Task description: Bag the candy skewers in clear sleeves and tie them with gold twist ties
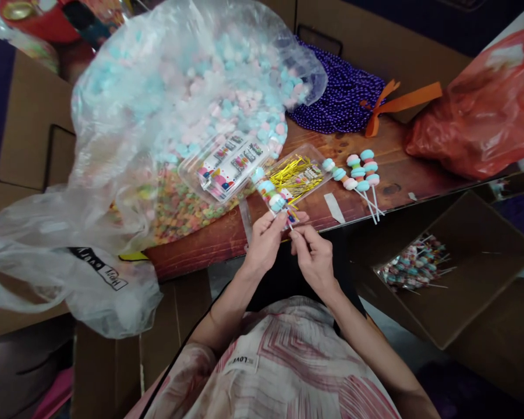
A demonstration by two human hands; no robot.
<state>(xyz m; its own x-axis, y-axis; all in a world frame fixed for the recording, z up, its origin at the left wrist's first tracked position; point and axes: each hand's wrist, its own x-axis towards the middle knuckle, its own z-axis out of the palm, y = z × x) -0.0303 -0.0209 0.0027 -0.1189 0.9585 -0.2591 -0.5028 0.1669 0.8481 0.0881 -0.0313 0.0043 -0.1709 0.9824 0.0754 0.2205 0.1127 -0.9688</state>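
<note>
A candy skewer (268,189) of blue and white pieces, partly in printed clear wrap, slants up from my hands at the table's edge. My left hand (263,241) is closed around its lower end. Close beside it, my right hand (314,254) pinches at the white stick below the candy; whether it also grips a tie is too small to tell. Just behind, a clear tray (297,173) holds gold twist ties. Another clear tray (227,169) with printed wrappers is to its left. Several unwrapped candy skewers (361,170) lie on the right.
Large clear bags of blue-pink candy (201,75) and small colourful candy (186,203) fill the left of the wooden table (388,145). A purple beaded bag (340,87) and a red plastic bag (484,116) stand behind. Below right, a cardboard box (471,279) contains wrapped skewers (413,265).
</note>
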